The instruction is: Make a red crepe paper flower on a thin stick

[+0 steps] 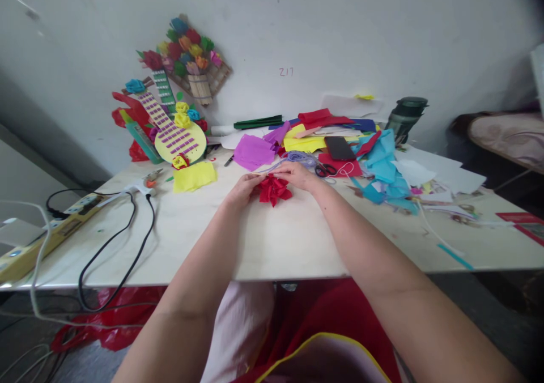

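Observation:
A red paper flower [274, 190] with pointed petals is held just above the table [293, 241], near its middle. My left hand [244, 189] grips its left side, fingers closed. From above and to the right, my right hand [293, 174] pinches the flower's far edge. The fingertips of both hands nearly meet there, and what lies between them is partly hidden. Just beyond the hands are a bundle of grey-purple cord [301, 157], black scissors [325, 170] and a purple paper sheet [254, 152].
At left lie a glue gun [140, 187] with a black cable and a power strip [51, 241]. A decorated guitar-shaped craft [181, 142] leans behind yellow paper [194, 177]. A phone [339, 148], blue crepe paper [382, 162] and a dark bottle [406, 119] stand or lie to the right.

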Motion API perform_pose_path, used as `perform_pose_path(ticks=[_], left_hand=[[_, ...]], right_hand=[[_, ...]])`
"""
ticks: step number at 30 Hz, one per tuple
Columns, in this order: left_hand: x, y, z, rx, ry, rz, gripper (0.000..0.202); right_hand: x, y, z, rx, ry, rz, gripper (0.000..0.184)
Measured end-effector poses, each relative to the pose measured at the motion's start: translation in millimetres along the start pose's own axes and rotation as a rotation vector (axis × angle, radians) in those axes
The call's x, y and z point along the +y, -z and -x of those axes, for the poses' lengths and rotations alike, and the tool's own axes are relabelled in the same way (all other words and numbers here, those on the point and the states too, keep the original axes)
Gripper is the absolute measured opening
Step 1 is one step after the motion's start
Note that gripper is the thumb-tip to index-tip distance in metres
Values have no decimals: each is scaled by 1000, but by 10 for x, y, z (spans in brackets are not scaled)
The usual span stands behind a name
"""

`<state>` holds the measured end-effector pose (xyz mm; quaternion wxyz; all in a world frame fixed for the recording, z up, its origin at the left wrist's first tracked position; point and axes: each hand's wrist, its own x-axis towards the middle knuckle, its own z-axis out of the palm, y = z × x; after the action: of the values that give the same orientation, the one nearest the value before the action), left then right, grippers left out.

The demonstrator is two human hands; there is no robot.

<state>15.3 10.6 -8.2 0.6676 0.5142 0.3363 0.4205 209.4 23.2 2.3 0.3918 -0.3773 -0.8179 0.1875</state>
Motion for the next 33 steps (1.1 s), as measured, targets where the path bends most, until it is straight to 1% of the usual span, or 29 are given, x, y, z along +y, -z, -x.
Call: perform_pose_path(ticks=[8, 15, 20, 24, 27, 31, 33], left_hand=[[28, -23, 13, 6, -7, 25, 25], [6, 0, -25, 12, -4, 59, 16], [-6, -4, -22, 13, -20, 102, 15], [11, -49, -8, 32, -31, 182, 9], [30, -83, 1, 34, -20, 226, 9], [20, -70, -11, 41, -20, 221, 9], [-1, -43, -26, 47, -42, 205, 9]], right_hand=[[-29, -19, -17, -22, 16, 21, 23], [-34, -25, -22, -47, 57, 54, 24], [-55, -33, -25, -23, 73, 37, 23], [-94, -46, -24, -15, 41, 7, 23], [-108, -66, -27, 1, 17, 3, 24], [-94, -93, -37, 19, 32, 21, 24], [-82, -101, -43, 17, 47, 37, 24]])
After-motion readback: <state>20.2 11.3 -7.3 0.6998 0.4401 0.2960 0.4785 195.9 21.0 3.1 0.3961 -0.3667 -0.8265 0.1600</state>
